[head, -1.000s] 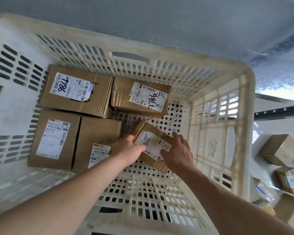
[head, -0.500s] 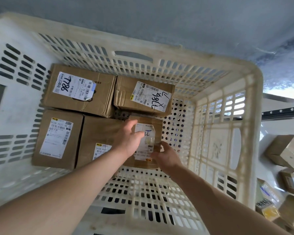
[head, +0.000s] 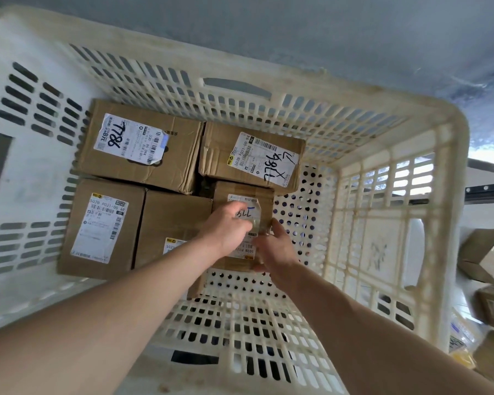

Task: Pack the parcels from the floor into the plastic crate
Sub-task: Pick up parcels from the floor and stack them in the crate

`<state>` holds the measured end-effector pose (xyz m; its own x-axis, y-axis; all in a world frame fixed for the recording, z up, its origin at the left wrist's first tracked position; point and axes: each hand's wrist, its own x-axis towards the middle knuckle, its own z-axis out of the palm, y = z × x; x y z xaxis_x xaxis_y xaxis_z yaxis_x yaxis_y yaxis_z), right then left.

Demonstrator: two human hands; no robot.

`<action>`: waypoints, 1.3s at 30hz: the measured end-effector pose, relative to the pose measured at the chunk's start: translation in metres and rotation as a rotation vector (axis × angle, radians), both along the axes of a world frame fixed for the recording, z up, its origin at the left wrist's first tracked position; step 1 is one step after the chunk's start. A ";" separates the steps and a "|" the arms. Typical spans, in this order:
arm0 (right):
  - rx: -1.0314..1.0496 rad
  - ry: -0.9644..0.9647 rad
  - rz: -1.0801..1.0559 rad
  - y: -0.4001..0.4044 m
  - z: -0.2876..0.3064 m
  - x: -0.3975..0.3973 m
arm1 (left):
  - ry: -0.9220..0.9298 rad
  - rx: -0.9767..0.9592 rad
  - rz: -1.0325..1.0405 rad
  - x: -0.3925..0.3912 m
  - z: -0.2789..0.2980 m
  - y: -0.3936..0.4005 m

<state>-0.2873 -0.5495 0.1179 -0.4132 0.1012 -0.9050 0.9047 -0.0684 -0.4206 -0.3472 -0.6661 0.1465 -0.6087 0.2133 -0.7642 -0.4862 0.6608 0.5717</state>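
Cardboard parcel [head: 264, 195] sits on the crate [head: 382, 143] floor; I see my left hand [head: 226, 226] and right hand [head: 274, 249] both gripping it, fingers curled.

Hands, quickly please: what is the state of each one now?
Left hand: rests on the small parcel; grip cannot be told.
Right hand: holds that parcel's near edge.
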 end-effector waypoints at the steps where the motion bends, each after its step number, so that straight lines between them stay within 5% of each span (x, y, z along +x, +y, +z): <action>1: -0.006 -0.004 -0.008 0.000 -0.001 0.000 | -0.017 0.013 -0.008 0.000 0.000 -0.002; 20: 0.054 0.133 -0.054 0.009 0.065 -0.007 | -0.029 0.079 0.024 0.001 0.062 0.005; 39: 0.062 0.409 -0.149 0.051 0.256 0.024 | 0.153 0.139 0.101 0.052 0.253 0.036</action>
